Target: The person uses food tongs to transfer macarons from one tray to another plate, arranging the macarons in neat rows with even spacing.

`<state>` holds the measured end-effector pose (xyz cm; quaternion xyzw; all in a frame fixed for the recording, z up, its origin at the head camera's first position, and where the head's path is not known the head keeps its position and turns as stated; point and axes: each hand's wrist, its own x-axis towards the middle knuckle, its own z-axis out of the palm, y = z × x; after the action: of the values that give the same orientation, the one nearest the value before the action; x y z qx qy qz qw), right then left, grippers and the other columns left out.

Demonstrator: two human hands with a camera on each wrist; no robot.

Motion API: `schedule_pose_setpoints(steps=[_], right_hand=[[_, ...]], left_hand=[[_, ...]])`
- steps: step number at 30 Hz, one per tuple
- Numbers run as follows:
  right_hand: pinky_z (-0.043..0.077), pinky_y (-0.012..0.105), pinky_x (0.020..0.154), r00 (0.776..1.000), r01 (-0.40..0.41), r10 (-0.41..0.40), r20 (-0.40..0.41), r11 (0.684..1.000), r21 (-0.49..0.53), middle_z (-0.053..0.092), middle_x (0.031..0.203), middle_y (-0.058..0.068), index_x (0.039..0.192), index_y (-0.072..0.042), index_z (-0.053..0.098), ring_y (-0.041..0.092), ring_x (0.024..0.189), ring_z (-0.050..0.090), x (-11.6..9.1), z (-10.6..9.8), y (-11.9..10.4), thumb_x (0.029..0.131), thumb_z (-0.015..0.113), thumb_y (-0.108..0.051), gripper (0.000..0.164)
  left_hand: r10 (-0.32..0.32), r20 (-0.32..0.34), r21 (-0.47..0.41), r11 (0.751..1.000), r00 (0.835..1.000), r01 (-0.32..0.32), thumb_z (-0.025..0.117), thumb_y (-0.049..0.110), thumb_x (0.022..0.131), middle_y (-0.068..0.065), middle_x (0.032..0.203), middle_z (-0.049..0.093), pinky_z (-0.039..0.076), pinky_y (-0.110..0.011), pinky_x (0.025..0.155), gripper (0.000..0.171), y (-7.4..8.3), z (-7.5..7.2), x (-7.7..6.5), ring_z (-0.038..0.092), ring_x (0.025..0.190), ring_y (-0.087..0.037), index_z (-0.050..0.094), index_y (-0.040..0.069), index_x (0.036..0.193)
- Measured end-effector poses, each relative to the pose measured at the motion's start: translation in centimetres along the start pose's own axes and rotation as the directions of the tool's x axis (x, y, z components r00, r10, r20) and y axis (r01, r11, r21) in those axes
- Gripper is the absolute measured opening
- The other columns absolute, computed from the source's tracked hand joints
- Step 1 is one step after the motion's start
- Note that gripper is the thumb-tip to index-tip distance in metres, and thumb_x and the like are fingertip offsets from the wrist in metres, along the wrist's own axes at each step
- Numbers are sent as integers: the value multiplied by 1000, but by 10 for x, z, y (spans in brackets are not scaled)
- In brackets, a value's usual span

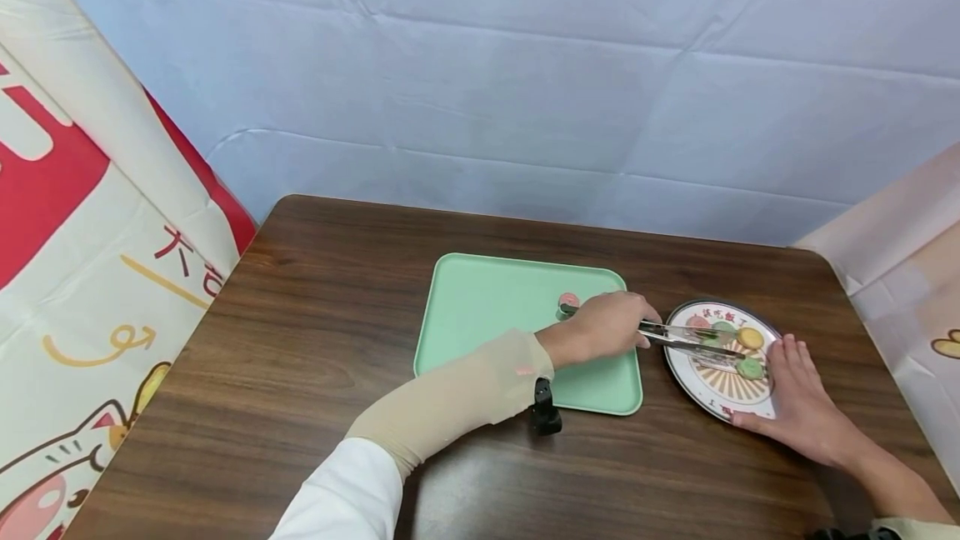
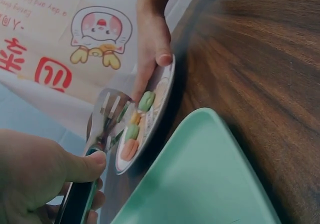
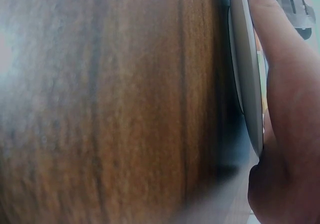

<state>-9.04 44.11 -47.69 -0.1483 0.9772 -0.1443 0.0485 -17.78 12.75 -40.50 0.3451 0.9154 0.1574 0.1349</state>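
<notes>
My left hand (image 1: 611, 325) grips a pair of tongs (image 2: 80, 199) with dark handles and slotted metal heads. The heads reach over a round printed plate (image 1: 693, 386), with the two arms apart. On that plate lie several macarons: a yellow one (image 1: 750, 337), a green one (image 1: 749, 368), another green one and a pink one partly behind the tongs. My right hand (image 1: 806, 407) rests on the plate's right rim, fingers straight and thumb spread toward the front. In the right wrist view the thumb side lies along the plate edge (image 3: 250, 69).
A light green tray (image 1: 480, 298) lies left of the plate, under my left forearm. One pink macaron (image 1: 570, 300) sits on it near the tongs' handle end. The brown wooden table (image 1: 322, 315) meets a pale cloth backdrop (image 1: 450, 90) behind and printed cloth at both sides.
</notes>
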Motion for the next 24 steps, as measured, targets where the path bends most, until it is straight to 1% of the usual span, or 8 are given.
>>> schedule_pose_setpoints(steps=[5,8,14,18,21,24], right_hand=[[-26,37,115,1000,-1,1,0,1000,4,-15,153,48,149,23,-10,47,146,-28,0,0,0,82,82,-46,133],[-26,36,115,1000,-2,2,-2,1000,3,-15,153,48,149,23,-11,46,146,-28,0,1,1,82,82,-46,134],[-25,37,116,1000,14,-14,-21,1000,-4,-12,153,50,149,24,-9,46,147,-27,0,2,3,80,83,-46,135],[-25,38,116,1000,6,-6,-12,1000,-5,-12,153,49,149,24,-10,47,147,-27,1,2,3,81,83,-46,134],[-26,38,116,1000,-5,5,-2,1000,-4,-13,153,49,149,24,-10,47,146,-27,1,2,3,81,82,-47,134],[-26,37,115,1000,-6,6,0,1000,-5,-13,153,49,149,24,-10,47,146,-28,1,2,3,82,81,-47,134]], left_hand=[[-8,3,9,1000,1000,8,70,32,98,17,135,64,47,-13,69,40,2,6,3,60,114,3,66,30,137],[-7,7,0,1000,1000,7,71,30,98,16,133,65,46,-13,67,38,3,9,5,61,111,3,67,30,136],[-4,11,6,1000,1000,4,71,28,98,16,132,65,47,-14,68,38,5,13,6,61,115,2,68,30,135],[5,3,26,1000,1000,-5,70,27,99,16,131,66,47,-14,68,36,7,15,8,61,115,2,68,30,135],[20,-5,40,999,1000,-20,69,25,100,16,128,67,46,-14,64,33,8,16,9,62,108,2,70,30,133],[20,-8,44,999,1000,-20,69,25,100,17,123,68,44,-16,61,30,10,17,10,62,102,3,71,31,129]])
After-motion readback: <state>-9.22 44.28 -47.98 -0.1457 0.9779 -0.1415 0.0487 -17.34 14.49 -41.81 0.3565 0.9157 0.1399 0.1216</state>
